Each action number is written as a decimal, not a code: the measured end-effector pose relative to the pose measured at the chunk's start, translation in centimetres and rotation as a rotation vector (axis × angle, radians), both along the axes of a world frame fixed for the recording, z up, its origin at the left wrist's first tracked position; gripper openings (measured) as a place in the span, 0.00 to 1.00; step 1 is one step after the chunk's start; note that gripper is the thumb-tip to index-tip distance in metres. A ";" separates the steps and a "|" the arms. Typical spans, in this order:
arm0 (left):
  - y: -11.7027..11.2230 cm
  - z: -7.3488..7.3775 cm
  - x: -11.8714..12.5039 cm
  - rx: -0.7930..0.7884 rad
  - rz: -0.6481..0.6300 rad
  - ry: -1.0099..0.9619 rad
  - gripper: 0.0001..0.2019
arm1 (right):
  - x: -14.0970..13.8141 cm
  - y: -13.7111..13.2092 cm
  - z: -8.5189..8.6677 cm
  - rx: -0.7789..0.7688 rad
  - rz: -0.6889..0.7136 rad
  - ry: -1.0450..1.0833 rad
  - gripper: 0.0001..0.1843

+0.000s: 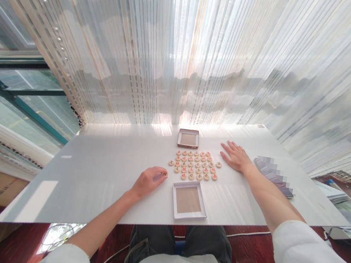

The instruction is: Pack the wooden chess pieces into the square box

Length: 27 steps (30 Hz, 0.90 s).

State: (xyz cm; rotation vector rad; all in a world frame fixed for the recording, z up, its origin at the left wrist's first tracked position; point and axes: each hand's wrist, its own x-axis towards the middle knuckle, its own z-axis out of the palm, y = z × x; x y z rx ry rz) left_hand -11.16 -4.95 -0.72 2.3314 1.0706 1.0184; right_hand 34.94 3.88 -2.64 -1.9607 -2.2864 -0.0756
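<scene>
Round wooden Chinese chess pieces (191,170) lie in rough rows on the white table (95,172), some marked in red and others in black. Just left of the rows, my left hand (149,181) is closed, with a black-marked Chinese chess piece (164,174) between its fingertips. My right hand (235,156) rests flat on the tabletop to the right of the pieces, its fingers spread and holding nothing. The nearest piece (218,165) to it sits a little apart from the others.
An open box tray (186,217) lies in front of the pieces near the table's front edge. A smaller box part (188,145) sits behind them. Right of my forearm is a partly blurred flat item (273,176). A sheer curtain (186,62) hangs along the back edge.
</scene>
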 end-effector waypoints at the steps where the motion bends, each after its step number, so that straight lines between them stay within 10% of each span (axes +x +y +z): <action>1: 0.1 0.2 0.4 -0.015 0.014 -0.045 0.09 | 0.0 0.0 0.0 0.007 0.000 -0.005 0.36; 14: 6.3 3.5 7.6 -0.142 -0.020 -0.417 0.12 | 0.1 0.1 -0.3 0.104 0.022 -0.035 0.32; 27: 7.1 1.8 8.6 -0.169 -0.034 -0.473 0.11 | 0.2 0.0 -0.5 0.196 0.044 0.063 0.29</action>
